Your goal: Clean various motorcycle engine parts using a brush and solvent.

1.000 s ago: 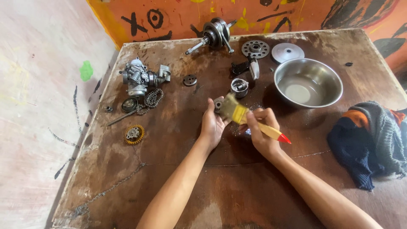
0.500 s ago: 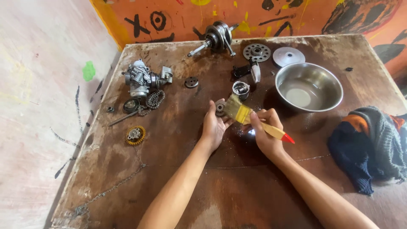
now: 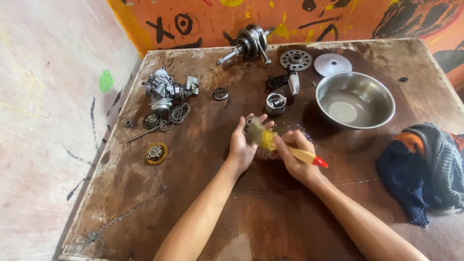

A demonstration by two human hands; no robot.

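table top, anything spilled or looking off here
The brown table is stained and wet-looking, with glistening specks just past the right hand and paintbrush. The left hand holds a small round part. Nothing looks tipped over; the steel bowl sits upright.

Soft, even daylight fills the scene, with faint shadows under the forearms. The steel bowl (image 3: 355,99) shows mild glare. The brush (image 3: 270,140) is motion-blurred; the rest is sharp.
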